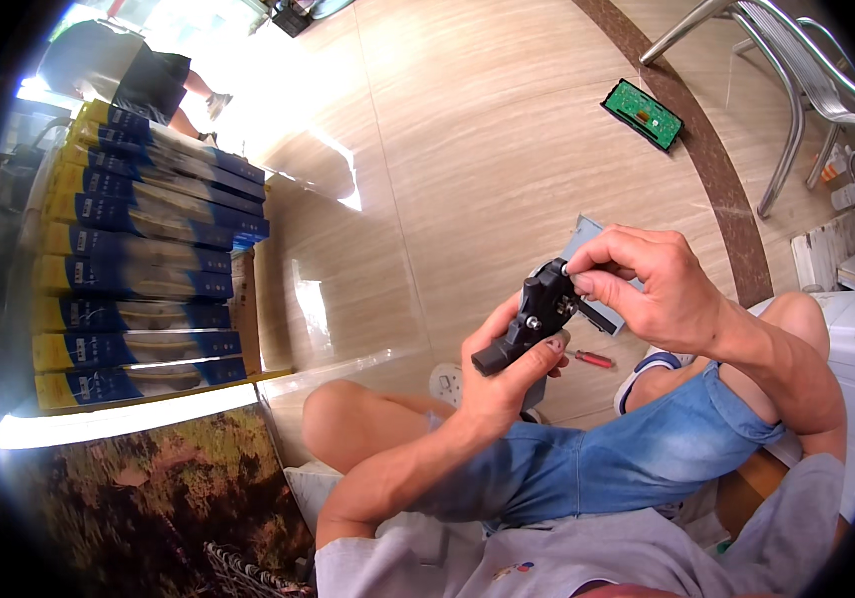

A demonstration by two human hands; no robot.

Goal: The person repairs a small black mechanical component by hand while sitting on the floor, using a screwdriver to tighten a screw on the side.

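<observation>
My left hand point(495, 377) is wrapped round a black plastic mechanical part point(529, 317) with shiny metal screws or pins, held tilted above my lap. At the part's upper end my right hand point(655, 281) is closed in a pinch, thumb against forefinger. Whatever sits between those fingertips is too small to make out. Behind and below the part, a grey flat piece point(581, 235) with a dark edge shows partly. A screwdriver with a red handle point(595, 359) lies on the floor just beyond my legs.
A green circuit board in a black frame point(644, 115) lies on the tiled floor. Metal chairs point(796, 90) stand at the far right, near bottles. Blue and yellow boxes point(138, 259) are stacked on the left. Another person point(138, 75) is at the far left.
</observation>
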